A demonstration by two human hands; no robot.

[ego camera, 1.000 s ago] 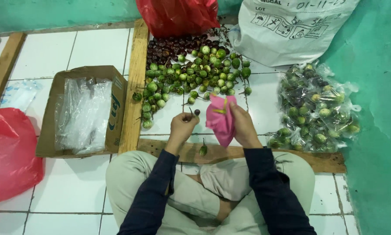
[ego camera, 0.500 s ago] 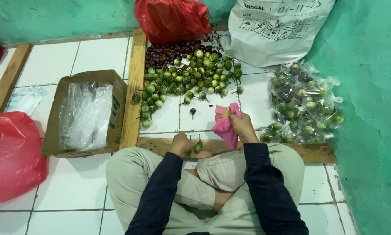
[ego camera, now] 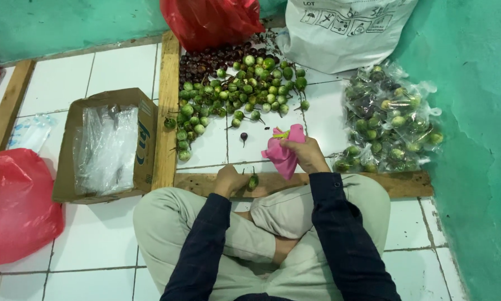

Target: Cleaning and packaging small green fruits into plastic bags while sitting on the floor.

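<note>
The right hand (ego camera: 305,156) is closed around a pink bag (ego camera: 284,153), gripping it near the top so that the bag hangs down and to the left of the fingers; something yellow-green shows at the bag's mouth. The left hand (ego camera: 231,179) rests low, just above the knees, fingers curled on a small green fruit (ego camera: 253,181) with a dark stem that sticks out to the hand's right side. The fruit lies just below the pink bag, close to it but apart.

Both hands sit over a wooden plank (ego camera: 406,183) that runs across the tiled floor (ego camera: 94,234) in front of the person's crossed legs. Beyond the hands, further from the body, a heap of fruits (ego camera: 239,92) spreads over the tiles, mostly green, with dark purple ones at its far left edge. One dark fruit (ego camera: 243,136) lies alone between the heap and the hands.

To the right of the right hand sits a pile of clear bags (ego camera: 390,120) filled with the same fruits. To the left of the left hand, past an upright plank, stands an open carton (ego camera: 141,142) holding clear plastic bags. Further left lies a red bag (ego camera: 16,206). Far beyond the heap are another red sack (ego camera: 211,22) and a white sack (ego camera: 345,30).
</note>
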